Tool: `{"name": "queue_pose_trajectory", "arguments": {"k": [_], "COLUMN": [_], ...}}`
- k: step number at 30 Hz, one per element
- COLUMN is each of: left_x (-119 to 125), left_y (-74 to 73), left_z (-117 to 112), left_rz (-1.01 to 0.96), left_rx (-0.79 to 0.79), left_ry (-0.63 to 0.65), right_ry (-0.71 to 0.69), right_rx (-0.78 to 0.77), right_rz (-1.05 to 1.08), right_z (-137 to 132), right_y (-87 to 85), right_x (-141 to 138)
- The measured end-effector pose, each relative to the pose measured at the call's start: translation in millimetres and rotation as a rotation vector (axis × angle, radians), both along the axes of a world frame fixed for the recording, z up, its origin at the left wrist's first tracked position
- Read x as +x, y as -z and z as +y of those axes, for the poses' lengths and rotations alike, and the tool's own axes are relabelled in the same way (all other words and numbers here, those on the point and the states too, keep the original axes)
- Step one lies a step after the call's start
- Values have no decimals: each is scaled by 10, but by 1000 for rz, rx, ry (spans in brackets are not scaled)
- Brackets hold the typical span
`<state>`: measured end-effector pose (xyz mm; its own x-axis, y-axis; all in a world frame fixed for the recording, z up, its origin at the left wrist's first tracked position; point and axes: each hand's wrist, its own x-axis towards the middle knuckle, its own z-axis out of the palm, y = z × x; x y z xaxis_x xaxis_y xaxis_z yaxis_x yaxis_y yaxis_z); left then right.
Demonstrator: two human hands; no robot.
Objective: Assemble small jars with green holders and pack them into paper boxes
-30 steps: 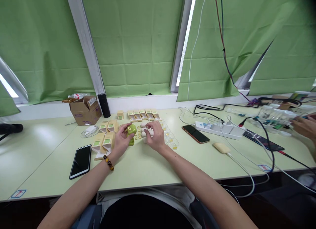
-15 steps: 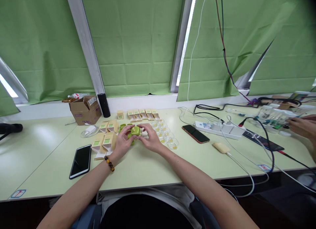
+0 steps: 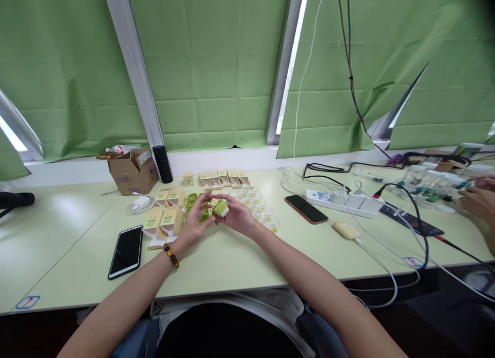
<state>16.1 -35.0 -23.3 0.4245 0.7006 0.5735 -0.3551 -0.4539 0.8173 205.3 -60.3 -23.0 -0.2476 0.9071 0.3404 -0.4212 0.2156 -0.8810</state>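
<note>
A small rounded green case with a white end and a pale cord loop (image 3: 220,208) is held in my right hand (image 3: 240,218), tilted with its white end to the lower right. Around its left side curves my left hand (image 3: 196,225), thumb and fingers apart; whether a fingertip touches the cord I cannot tell. More green pieces (image 3: 192,199) lie on the table just behind my left fingers, partly hidden. Beyond my right hand stand rows of clear plastic cups with yellow centres (image 3: 260,209). Open cream boxes with green labels (image 3: 170,221) stand left of my left hand.
Small cream boxes (image 3: 224,180) line the back, near a cardboard box (image 3: 133,172) and a black cylinder (image 3: 162,164). Phones (image 3: 126,252) (image 3: 307,209) flank my arms. Rightward are a power strip (image 3: 342,202), cables, and another person's hand (image 3: 479,198) by clear jars (image 3: 429,183).
The green case has turned over, from its green top showing to its white end and cord showing. My left fingers have spread off it. The other person's hand has shifted right.
</note>
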Motion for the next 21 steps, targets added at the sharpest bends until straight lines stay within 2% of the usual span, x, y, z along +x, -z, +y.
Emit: {"name": "queue_pose_trajectory", "arguments": {"k": [5, 8, 10, 13, 16, 19, 21], "left_x": [33, 54, 61, 58, 48, 44, 43], "left_y": [-2, 30, 58, 85, 94, 110, 125], "left_z": [-27, 29, 91, 178, 227, 248, 257], "left_rz": [117, 80, 2, -73, -94, -98, -105], "left_rx": [4, -14, -111, -266, -346, -361, -358], "left_ry": [8, -39, -46, -34, -52, -69, -80], "right_ry": [-52, 1, 140, 431, 586, 698, 757], "right_rx": [-110, -123, -98, -20, 63, 161, 225], "right_rz": [8, -104, -168, -178, -259, -476, -759], "right_z": [21, 27, 28, 32, 14, -92, -232], "right_y": [29, 17, -34, -179, -367, -521, -566], "right_x": [-7, 32, 88, 234, 439, 651, 786]}}
